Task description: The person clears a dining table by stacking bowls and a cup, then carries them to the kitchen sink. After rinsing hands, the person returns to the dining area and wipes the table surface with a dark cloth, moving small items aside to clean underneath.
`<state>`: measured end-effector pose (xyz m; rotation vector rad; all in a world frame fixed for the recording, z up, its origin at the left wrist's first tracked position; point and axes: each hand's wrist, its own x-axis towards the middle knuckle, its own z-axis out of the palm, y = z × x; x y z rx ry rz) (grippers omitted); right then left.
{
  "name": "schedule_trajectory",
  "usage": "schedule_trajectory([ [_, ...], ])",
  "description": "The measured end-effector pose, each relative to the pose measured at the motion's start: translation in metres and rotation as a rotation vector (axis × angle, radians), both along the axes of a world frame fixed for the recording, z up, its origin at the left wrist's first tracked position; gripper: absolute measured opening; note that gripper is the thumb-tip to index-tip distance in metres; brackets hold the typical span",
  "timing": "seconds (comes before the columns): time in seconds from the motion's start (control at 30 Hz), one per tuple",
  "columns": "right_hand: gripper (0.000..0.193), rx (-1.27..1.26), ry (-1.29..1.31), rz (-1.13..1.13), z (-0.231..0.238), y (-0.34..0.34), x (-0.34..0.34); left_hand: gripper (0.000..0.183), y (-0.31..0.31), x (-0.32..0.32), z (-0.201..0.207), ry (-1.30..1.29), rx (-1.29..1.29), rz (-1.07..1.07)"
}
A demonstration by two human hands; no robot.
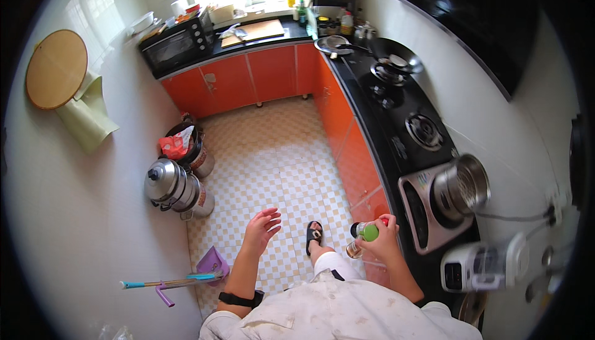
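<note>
My right hand [385, 244] is closed around several small seasoning bottles at the edge of the right-hand counter. One of these has a green cap [370, 233]; a dark cap, a bit of red and a clear bottle with brown contents [354, 251] show beside it. The fingers hide much of the bottles, so their exact number is unclear. My left hand [263, 227] hangs over the tiled floor with fingers apart and nothing in it. A black band circles my left forearm.
Along the black counter [387, 172] on the right sit a wok [396, 52], a gas stove, an induction cooker [416, 231] with a steel pot [458, 188], and a white appliance [483, 265]. Stacked pots [176, 188] and a purple dustpan [212, 264] stand along the left wall.
</note>
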<state>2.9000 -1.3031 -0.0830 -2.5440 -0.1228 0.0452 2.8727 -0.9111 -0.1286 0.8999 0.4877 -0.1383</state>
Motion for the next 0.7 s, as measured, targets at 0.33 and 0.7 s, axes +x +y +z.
schedule_trajectory([
  [0.33,0.063,-0.028,-0.022,0.242,0.037,0.134,0.276,0.031,0.127,0.113,0.023,0.076,0.089,0.338],
  [0.7,0.061,0.115,-0.145,0.196,0.055,0.271,0.519,0.030,0.271,0.343,0.006,0.167,0.094,0.410],
])
